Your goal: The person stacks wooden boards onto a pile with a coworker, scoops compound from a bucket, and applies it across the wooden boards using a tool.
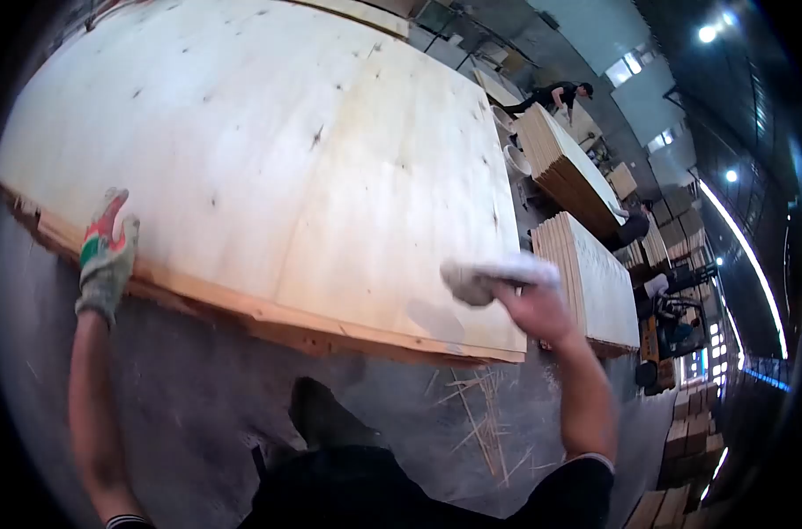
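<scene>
A large pale wood sheet with dark knots lies on top of a stack in front of me. My left hand, in a grey glove with green and red patches, rests at the sheet's near left edge with its fingers spread. Over the sheet's near right corner, my bare right hand is closed round a greyish-white object, blurred by motion. The object casts a shadow on the sheet; whether it touches the wood I cannot tell.
More board stacks stand at the right, with several people around them, one a person in dark clothes. Thin wood strips litter the floor near my feet. A vehicle is farther right.
</scene>
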### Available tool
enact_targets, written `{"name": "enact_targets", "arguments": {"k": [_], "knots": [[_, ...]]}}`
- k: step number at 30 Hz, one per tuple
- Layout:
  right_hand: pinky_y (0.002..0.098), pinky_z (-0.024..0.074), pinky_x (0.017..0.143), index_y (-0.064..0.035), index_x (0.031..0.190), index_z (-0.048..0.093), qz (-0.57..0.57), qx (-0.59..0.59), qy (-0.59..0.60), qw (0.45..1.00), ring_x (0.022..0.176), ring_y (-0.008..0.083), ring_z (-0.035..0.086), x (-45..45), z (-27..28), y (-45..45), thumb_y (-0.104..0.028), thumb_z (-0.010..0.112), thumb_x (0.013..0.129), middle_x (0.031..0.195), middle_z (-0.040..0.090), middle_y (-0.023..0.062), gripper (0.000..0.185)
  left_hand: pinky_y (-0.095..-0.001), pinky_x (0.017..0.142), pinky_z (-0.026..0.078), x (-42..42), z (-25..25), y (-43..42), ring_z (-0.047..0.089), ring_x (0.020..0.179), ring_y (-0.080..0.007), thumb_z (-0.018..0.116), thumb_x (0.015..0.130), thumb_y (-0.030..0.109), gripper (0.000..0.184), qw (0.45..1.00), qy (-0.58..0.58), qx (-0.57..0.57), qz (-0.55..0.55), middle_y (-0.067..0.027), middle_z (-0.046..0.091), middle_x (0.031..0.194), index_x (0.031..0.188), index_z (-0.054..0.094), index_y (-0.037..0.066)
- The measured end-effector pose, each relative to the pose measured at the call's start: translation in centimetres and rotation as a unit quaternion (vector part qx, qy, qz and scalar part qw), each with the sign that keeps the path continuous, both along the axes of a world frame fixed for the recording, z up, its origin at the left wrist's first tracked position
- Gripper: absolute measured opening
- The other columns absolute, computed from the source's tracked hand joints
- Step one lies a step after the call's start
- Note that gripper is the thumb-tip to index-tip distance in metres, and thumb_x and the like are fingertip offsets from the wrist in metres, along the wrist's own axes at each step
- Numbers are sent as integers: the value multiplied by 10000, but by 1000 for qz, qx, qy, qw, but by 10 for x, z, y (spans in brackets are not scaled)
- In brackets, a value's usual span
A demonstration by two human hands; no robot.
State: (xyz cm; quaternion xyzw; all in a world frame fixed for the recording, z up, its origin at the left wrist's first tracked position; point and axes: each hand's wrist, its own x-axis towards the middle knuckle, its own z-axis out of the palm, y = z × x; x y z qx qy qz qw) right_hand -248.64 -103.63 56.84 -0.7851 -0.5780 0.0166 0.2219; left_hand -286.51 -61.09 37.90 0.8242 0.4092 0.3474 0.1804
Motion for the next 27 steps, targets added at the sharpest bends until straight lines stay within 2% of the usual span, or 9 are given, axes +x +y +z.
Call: {"name": "enact_targets", "arguments": {"k": [2, 5, 7, 10, 14, 16, 21, 25, 27], "knots": [[343, 549, 682, -66, 984, 742, -62, 6, -22, 998, 771, 260, 716, 24, 14, 68, -156, 679, 831, 840, 714, 151, 188, -413, 1121, 351, 0, -50, 118, 449, 1334, -362, 556, 969, 288, 454, 959, 250, 107, 81, -178, 469, 1460, 1389, 526, 117], [367, 548, 684, -31, 947, 721, -95, 15, -123, 988, 753, 280, 717, 74, 26, 191, -243, 648, 825, 812, 694, 205, 256, -425, 1127, 339, -2, -31, 175, 414, 1363, -354, 529, 970, 344, 505, 937, 277, 60, 201, -180, 438, 1484, 1417, 488, 112], [324, 527, 674, 18, 886, 726, -203, -40, -168, 964, 718, 205, 689, 119, 20, 287, -180, 665, 821, 781, 709, 77, 217, -418, 1149, 302, 1, -19, 185, 373, 1396, -331, 536, 966, 359, 536, 936, 281, 38, 207, -162, 401, 1514, 1450, 450, 145], [314, 557, 712, 74, 873, 701, -146, 178, 364, 903, 745, 195, 688, 221, -51, 395, -154, 691, 769, 817, 709, 71, 251, -404, 1163, 267, -1, -16, 176, 317, 1437, -297, 555, 958, 379, 594, 927, 304, 33, 216, -123, 336, 1565, 1489, 397, 163], [352, 567, 777, 76, 891, 700, -209, 80, 428, 875, 833, 257, 702, 326, -144, 505, -223, 714, 761, 872, 726, 134, 326, -422, 1159, 270, -9, -21, 178, 335, 1426, -302, 544, 962, 379, 574, 923, 317, 50, 214, -122, 363, 1549, 1475, 417, 153], [392, 558, 816, 31, 921, 721, -397, -16, -98, 912, 906, 333, 698, 335, -153, 545, -291, 709, 766, 940, 727, 192, 357, -430, 1157, 271, -12, -22, 176, 344, 1420, -304, 539, 964, 378, 565, 922, 318, 51, 213, -122, 376, 1540, 1468, 427, 149], [378, 545, 853, -88, 962, 753, -252, -141, -98, 952, 969, 304, 696, 299, -121, 510, -329, 672, 796, 1000, 728, 168, 303, -452, 1152, 274, -19, -22, 167, 367, 1406, -310, 526, 968, 378, 544, 924, 314, 59, 211, -121, 409, 1519, 1450, 452, 138], [364, 528, 891, -58, 1037, 739, -4, -58, 180, 982, 968, 205, 686, 207, -149, 395, -57, 652, 786, 1033, 733, 123, 266, -470, 1147, 276, -25, -26, 161, 385, 1394, -314, 516, 972, 377, 529, 928, 291, 82, 218, -120, 436, 1503, 1437, 472, 129], [396, 536, 856, -67, 1156, 664, 116, -115, -2, 987, 992, 257, 663, 125, -137, 324, 10, 627, 715, 1095, 688, 109, 449, -478, 1145, 277, -16, -23, 165, 394, 1389, -316, 510, 973, 377, 523, 931, 277, 90, 220, -120, 449, 1494, 1430, 482, 124]]}}
